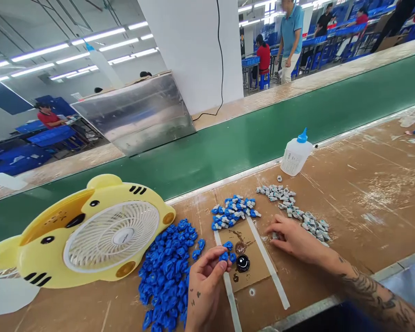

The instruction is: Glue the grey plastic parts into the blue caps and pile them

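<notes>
My left hand (207,281) pinches a small moulded blue piece (224,256) between thumb and fingertips, beside a round black blob of dark glossy liquid (243,263) on a cardboard sheet (257,272). Over the brown tabletop, my right hand (293,237) has its fingers curled down on a small grey piece (275,235), partly hidden by them. Loose grey pieces (313,223) lie just beyond that hand. A heap of blue pieces (166,272) spreads to the left of my left hand. Behind the cardboard sits a cluster of blue pieces joined with grey ones (233,210).
A yellow animal-faced fan (100,235) lies at the left. Near the green conveyor belt (228,145) stands a white bottle with a blue nozzle (296,154). A metal panel (138,113) leans behind the belt. Several people are farther off.
</notes>
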### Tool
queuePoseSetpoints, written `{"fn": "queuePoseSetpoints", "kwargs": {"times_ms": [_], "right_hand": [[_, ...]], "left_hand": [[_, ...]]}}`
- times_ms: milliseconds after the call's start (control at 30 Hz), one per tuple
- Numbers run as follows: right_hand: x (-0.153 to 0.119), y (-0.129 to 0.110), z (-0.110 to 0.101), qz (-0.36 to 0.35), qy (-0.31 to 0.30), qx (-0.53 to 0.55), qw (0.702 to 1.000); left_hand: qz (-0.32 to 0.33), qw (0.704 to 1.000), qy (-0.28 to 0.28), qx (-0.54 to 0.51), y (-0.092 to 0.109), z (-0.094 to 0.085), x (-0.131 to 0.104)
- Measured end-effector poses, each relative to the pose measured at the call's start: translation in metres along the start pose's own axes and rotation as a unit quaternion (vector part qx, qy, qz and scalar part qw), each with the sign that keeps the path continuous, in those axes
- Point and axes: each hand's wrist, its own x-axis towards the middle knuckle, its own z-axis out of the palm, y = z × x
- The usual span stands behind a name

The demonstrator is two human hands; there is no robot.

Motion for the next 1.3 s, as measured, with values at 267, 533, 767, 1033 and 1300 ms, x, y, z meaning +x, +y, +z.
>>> {"fn": "queuePoseSetpoints", "kwargs": {"times_ms": [267, 533, 767, 1033, 1300], "right_hand": [[-0.021, -0.004, 0.016, -0.048, -0.011, 0.039, 0.998], [-0.030, -0.001, 0.020, -0.003, 0.033, 0.182, 0.983], [-0.033, -0.002, 0.024, -0.029, 0.028, 0.207, 0.977], [-0.036, 0.007, 0.035, -0.154, 0.091, 0.017, 0.984], [-0.038, 0.016, 0.039, -0.154, 0.117, 0.003, 0.981]], "left_hand": [[-0.027, 0.999, -0.014, -0.030, -0.014, -0.007, -0.001], [-0.077, 0.996, -0.030, -0.021, -0.024, -0.007, 0.000], [-0.080, 0.996, -0.014, 0.033, -0.014, -0.003, -0.007], [-0.014, 0.995, -0.033, 0.098, -0.020, -0.022, -0.010], [-0.031, 0.996, 0.047, 0.074, -0.030, -0.016, -0.012]]}}
